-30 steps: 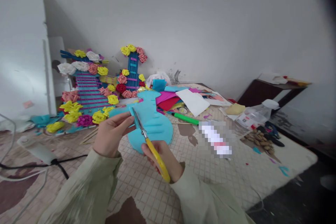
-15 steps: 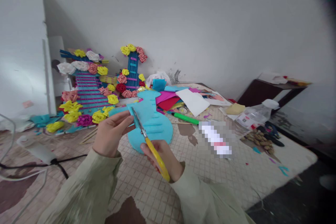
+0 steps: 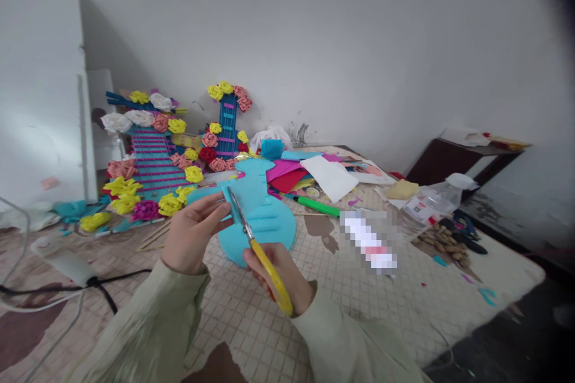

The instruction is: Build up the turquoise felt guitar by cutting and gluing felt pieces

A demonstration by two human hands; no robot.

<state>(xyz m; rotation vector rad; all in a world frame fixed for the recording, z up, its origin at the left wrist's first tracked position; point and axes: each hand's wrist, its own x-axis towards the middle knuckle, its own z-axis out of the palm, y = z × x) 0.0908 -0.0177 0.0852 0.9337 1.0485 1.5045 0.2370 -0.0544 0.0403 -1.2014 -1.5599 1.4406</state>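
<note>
My left hand (image 3: pixel 191 239) pinches a small strip of blue foam (image 3: pixel 227 203) between thumb and fingers. Yellow-handled scissors (image 3: pixel 258 257) are gripped in my right hand (image 3: pixel 281 272), and their blades point up and left into that strip. Behind the strip a large blue guitar-shaped foam cutout (image 3: pixel 263 215) lies flat on the tiled mat. Both arms wear pale green sleeves.
Two blue craft pieces with paper roses (image 3: pixel 148 161) (image 3: pixel 227 125) stand at the back left. Coloured foam sheets (image 3: pixel 291 173), white paper (image 3: pixel 330 176) and a green marker (image 3: pixel 318 206) lie beyond the cutout. A plastic bottle (image 3: pixel 438 197), nuts (image 3: pixel 444 242) and cables (image 3: pixel 67 293) lie around.
The view has shifted slightly down and right. Both hands, the scissors and the blue strip keep nearly the same pose.
</note>
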